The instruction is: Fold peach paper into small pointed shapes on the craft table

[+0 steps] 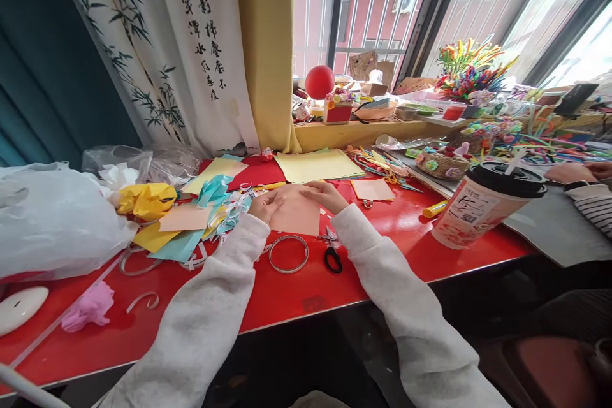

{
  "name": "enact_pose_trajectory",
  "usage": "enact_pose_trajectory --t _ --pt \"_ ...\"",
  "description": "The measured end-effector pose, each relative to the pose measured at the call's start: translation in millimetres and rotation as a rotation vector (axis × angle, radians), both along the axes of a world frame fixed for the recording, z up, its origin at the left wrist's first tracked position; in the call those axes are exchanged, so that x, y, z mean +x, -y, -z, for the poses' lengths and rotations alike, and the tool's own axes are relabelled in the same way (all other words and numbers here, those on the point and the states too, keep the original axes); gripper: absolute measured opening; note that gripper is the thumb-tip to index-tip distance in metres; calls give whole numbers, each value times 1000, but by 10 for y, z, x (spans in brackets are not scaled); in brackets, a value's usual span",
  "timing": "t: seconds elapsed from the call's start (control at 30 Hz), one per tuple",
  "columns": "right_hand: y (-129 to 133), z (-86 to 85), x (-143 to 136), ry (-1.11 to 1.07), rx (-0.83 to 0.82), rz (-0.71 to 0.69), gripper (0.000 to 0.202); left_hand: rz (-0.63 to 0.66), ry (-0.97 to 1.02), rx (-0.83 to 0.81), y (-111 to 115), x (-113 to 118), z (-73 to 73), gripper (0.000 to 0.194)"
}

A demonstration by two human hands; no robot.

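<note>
A peach-coloured sheet of paper is between my two hands above the red table. My left hand pinches its left edge, thumb and fingers together. At the sheet's upper right is my right hand, its fingers stretched over the top edge and pointing left. Just nearer to me lies a roll of thin tape. Scissors with black handles rest to the right of the roll. A smaller stack of peach paper sits beyond my right hand.
Crumpled and cut coloured paper and a white plastic bag are at the left. A lidded paper cup stands at the right, near another person's striped sleeve. Yellow sheets lie at the back.
</note>
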State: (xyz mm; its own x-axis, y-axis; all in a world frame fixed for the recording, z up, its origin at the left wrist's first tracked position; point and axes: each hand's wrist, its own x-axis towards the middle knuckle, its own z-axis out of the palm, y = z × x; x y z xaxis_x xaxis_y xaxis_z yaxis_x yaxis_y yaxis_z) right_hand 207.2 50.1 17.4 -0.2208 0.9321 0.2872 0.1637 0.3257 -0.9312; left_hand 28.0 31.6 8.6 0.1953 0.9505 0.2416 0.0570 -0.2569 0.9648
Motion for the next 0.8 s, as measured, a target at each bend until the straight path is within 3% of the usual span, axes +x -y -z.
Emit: enact_pose_trajectory --t 0.17,0.4,0.57,0.8 --pt "-22 16 -1 -117 -186 -62 28 -26 -103 99 -7 0 -4 47" --pt "-17 27 -20 -96 -125 -52 28 58 -179 64 75 43 -28 41" --pt "9 -15 -18 -94 -142 0 25 83 -130 4 154 62 -90 43" --pt "25 -31 -19 -32 -104 -19 29 36 -226 92 62 25 -32 41"
